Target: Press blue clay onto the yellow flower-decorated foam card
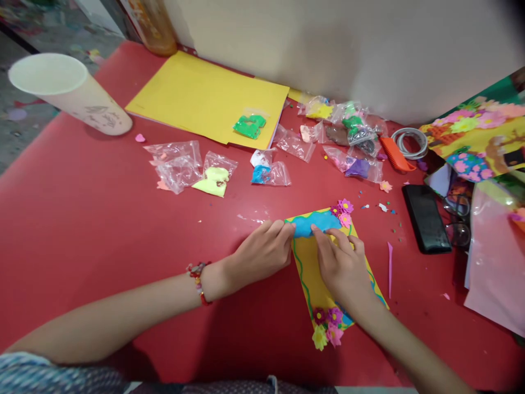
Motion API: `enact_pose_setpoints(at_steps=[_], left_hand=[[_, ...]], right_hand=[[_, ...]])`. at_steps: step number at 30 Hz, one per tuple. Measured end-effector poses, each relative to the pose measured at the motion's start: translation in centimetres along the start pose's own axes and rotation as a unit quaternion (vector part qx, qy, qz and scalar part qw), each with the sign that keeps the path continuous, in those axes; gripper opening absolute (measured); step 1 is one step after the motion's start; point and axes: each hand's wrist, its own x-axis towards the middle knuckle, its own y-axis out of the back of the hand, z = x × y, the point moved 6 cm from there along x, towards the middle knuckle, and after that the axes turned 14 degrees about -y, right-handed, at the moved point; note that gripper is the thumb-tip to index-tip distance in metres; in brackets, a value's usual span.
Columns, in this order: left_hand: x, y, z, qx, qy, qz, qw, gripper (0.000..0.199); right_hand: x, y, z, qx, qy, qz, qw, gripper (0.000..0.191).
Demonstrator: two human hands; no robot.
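Red table [102, 219] fills most of the frame; yellow card [314, 268] lies lower centre, tilted, long axis running from upper left down to lower right. Blue clay strip [318, 222] sits across the card's top edge, centre of frame, long axis roughly left-right, slightly rising to the right toward the pink foam flowers [343, 212] at the card's upper right corner. Left hand [262, 254] comes in from the left, fingers curled, tips pressing the strip's left end, pinch on it not clear. Right hand [342, 265] lies over the card from below right, fingers mostly extended, tips on the strip's lower edge near its middle, not gripping. Both hands touch the strip; left holds the end, right sits nearer the middle. More flowers [328, 325] at the card's bottom corner. Black phone [426, 219] well apart at right
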Motion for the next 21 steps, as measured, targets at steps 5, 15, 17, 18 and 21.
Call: enact_pose_setpoints(at_steps=[5, 15, 17, 18, 21], left_hand=[[-0.3, -0.3, 0.2, -0.006, -0.01, -0.013, 1.0, 0.012], [-0.5, -0.3, 0.3, -0.02, 0.007, -0.001, 1.0, 0.01], [-0.5, -0.3, 0.2, -0.024, 0.009, -0.002, 1.0, 0.01], [-0.5, -0.3, 0.1, -0.028, 0.008, -0.003, 1.0, 0.01], [-0.3, -0.3, -0.4, -0.041, 0.015, -0.008, 0.999, 0.014]], right_hand=[[0.5, -0.1, -0.5, 0.05, 0.02, -0.012, 0.998, 0.038], [1.0, -0.8, -0.9, 0.0, 0.036, 0.007, 0.999, 0.032], [1.0, -0.8, -1.1, -0.006, 0.035, 0.012, 0.999, 0.03], [0.9, -0.9, -1.3, -0.006, 0.038, 0.013, 0.999, 0.03], [0.7, -1.1, -1.5, -0.001, 0.041, 0.017, 0.999, 0.032]])
